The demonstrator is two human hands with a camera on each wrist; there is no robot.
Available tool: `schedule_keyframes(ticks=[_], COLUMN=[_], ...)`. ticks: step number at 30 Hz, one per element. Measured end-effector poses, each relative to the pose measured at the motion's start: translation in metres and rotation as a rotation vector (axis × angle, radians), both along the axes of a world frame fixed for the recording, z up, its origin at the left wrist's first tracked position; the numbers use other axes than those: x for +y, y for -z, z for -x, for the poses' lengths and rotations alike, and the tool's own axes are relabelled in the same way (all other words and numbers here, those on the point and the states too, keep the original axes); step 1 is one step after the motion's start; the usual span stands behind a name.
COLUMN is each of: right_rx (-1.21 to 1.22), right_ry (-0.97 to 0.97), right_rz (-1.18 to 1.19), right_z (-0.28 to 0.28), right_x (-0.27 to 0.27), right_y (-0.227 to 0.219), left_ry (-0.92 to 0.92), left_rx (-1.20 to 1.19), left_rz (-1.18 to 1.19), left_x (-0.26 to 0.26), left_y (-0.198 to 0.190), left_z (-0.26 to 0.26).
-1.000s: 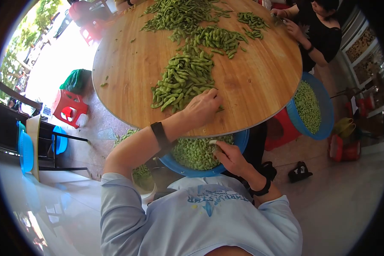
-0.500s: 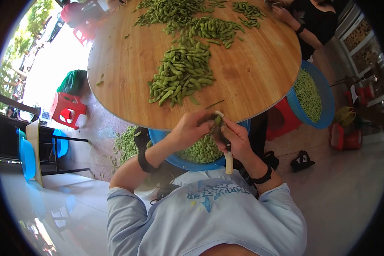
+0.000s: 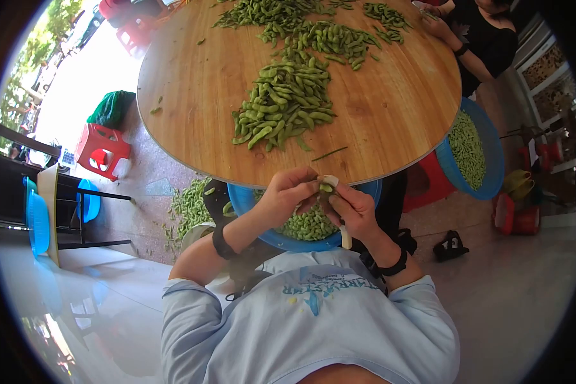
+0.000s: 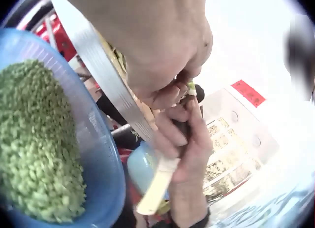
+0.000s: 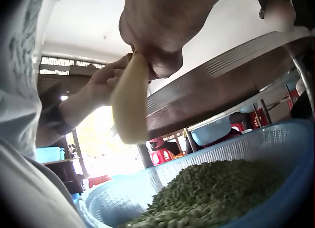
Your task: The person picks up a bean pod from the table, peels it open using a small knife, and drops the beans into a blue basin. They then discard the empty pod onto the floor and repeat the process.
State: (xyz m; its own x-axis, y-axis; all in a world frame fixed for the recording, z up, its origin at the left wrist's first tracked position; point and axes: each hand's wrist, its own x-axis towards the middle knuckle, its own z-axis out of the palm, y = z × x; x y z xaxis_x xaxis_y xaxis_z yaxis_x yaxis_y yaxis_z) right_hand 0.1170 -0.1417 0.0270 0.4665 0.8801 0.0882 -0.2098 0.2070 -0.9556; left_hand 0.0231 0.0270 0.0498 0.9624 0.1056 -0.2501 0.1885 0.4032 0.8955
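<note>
My left hand (image 3: 287, 195) pinches a green edamame pod (image 3: 326, 188) in front of the table edge. Facing it, my right hand (image 3: 355, 210) curls round a tool with a pale handle (image 4: 158, 186), whose working end is hidden by the fingers. The right fingertips meet the pod, and one carries a white covering (image 3: 330, 180). Directly below both hands, a blue basin (image 3: 272, 242) holds a heap of shelled beans (image 3: 307, 224). A pile of pods (image 3: 285, 105) lies on the round wooden table (image 3: 377, 128), with a thin green stem (image 3: 329, 153) near its front edge.
Farther back on the table are more pods (image 3: 333, 40). At right stands another blue basin (image 3: 496, 160) of beans, near a person in black (image 3: 483, 38). Loose pods (image 3: 191, 208) cover the floor at left, by a red stool (image 3: 104, 152). A black sandal (image 3: 451, 247) lies at right.
My left hand came back from the pod pile on the table to meet my right hand over the basin, bringing a pod. Since half a second ago, green has come into view at the fingertips.
</note>
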Motion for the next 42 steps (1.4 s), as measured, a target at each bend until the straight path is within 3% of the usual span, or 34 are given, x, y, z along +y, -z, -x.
schedule_keyframes(ticks=[1, 2, 3, 5, 7, 12, 14, 16, 17, 19, 21, 23, 24, 26, 29, 31, 36, 42], right_rx=[-0.326, -0.653, -0.65, -1.017, -0.935, -0.84, -0.777, -0.827, -0.874, -0.778, -0.681, -0.821, -0.819, -1.057, -0.984, -0.921, -0.748, -0.397], right_ry=[0.089, 0.178, 0.177, 0.33, 0.305, 0.353, 0.221, 0.223, 0.234, 0.248, 0.253, 0.125, 0.134, 0.048, 0.053, 0.049, 0.031, 0.084], right_rz=[-0.038, -0.076, -0.075, -0.176, -0.11, -0.064, -0.044, -0.043, -0.034, 0.005, 0.044, 0.14, 0.139, 0.157, 0.159, 0.183, 0.244, 0.174], right_z=[0.0, -0.001, -0.003, -0.004, -0.003, -0.003, -0.011, -0.012, -0.011, -0.008, -0.009, -0.008, -0.008, -0.007, -0.002, -0.001, -0.005, -0.007], right_x=[0.002, 0.004, 0.004, 0.005, -0.001, -0.001, -0.004, -0.003, -0.002, -0.004, -0.008, -0.013, -0.016, -0.019, -0.007, -0.006, -0.022, -0.024], right_y=[0.0, 0.0, 0.004, 0.015, 0.012, 0.006, 0.004, 0.008, 0.01, 0.009, 0.009, 0.01, 0.014, 0.022, 0.008, 0.003, 0.006, 0.007], left_ry=[-0.007, -0.008, -0.02, -0.035, -0.041, -0.001, 0.012, 0.061, 0.057, 0.07, 0.155, 0.507, 0.515, 0.476, 0.225, 0.152, 0.156, 0.129], left_rx=[0.034, 0.034, 0.106, 0.18, 0.159, 0.163, 0.153, 0.145, 0.142, -0.01, -0.057, 0.174, 0.17, 0.041, -0.278, -0.367, -0.238, -0.207], left_rz=[0.21, 0.21, 0.353, 0.497, 0.106, -0.009, -0.018, -0.278, -0.283, -0.841, -1.13, -1.573, -1.579, -1.812, -1.587, -1.558, -1.683, -1.617], left_x=[-0.001, -0.002, -0.002, -0.007, -0.013, -0.013, -0.011, -0.008, -0.006, -0.003, 0.005, 0.021, 0.028, 0.035, 0.036, 0.036, 0.042, 0.047], left_y=[0.001, 0.0, -0.002, -0.001, 0.001, -0.003, -0.002, -0.002, -0.004, -0.015, -0.028, -0.043, -0.047, -0.051, -0.052, -0.039, -0.009, -0.017], left_z=[0.0, -0.001, -0.001, -0.001, 0.001, -0.001, 0.001, 0.003, 0.006, 0.019, 0.042, 0.071, 0.078, 0.088, 0.025, -0.011, -0.051, -0.036])
